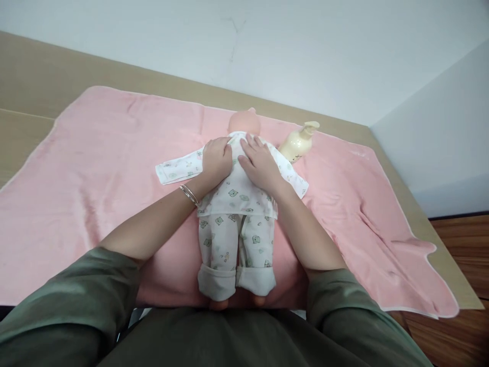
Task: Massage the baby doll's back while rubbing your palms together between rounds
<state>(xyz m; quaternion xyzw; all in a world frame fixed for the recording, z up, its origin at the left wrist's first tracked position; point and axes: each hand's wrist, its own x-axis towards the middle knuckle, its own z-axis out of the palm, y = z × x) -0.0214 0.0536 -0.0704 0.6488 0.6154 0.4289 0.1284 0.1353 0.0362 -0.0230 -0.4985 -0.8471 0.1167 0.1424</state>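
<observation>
A baby doll [244,122] lies on a pink cloth [160,122], its head away from me and its feet at the near edge. It wears a white patterned top [244,196] and matching pants [224,239] with rolled cuffs. My left hand [217,158] rests on the left side of the doll's upper body, fingers pointing away and toward the middle. My right hand [260,162] lies on the right side of its chest area with the fingers spread. Both hands are empty. The doll's sleeves stretch out to either side, and its hands are hidden.
A cream pump bottle [297,145] lies tilted on the cloth beside the doll's right-hand sleeve. Under the cloth is a light wooden table [34,71] against a white wall. Brown wooden flooring shows at the lower right.
</observation>
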